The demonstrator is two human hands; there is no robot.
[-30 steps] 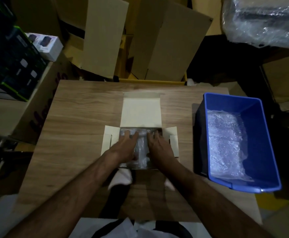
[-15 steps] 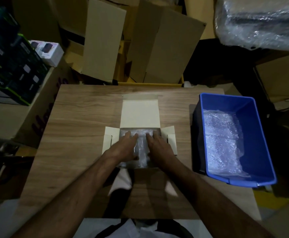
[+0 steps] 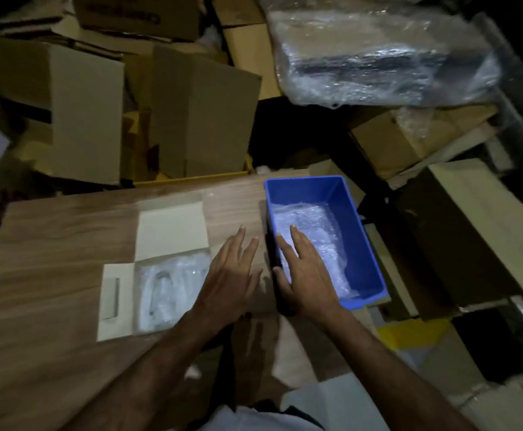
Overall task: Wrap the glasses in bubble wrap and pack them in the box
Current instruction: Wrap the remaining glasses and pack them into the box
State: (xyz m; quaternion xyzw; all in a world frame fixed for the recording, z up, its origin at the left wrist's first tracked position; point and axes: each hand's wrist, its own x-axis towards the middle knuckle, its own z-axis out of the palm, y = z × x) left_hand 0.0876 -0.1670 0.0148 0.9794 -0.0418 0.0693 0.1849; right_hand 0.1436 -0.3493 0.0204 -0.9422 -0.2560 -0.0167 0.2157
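Note:
A small white box (image 3: 115, 293) lies open on the wooden table (image 3: 52, 237), its lid (image 3: 171, 231) folded back. Inside it rests a bundle of bubble wrap (image 3: 168, 290) with something pale showing through. My left hand (image 3: 230, 281) hovers flat, fingers spread, over the table just right of the box. My right hand (image 3: 305, 275) reaches over the near left rim of a blue plastic bin (image 3: 362, 244), fingers spread and empty. Loose bubble wrap (image 3: 316, 231) lies in the bin's bottom.
Tall cardboard cartons (image 3: 192, 113) stand behind the table. A plastic-wrapped bundle (image 3: 378, 57) rests on boxes at the back right. More cartons (image 3: 471, 231) crowd the right side beside the bin.
Both hands have left the box and moved right, the right one over the blue bin. The wrapped bundle stays in the box. The camera has swung to the right.

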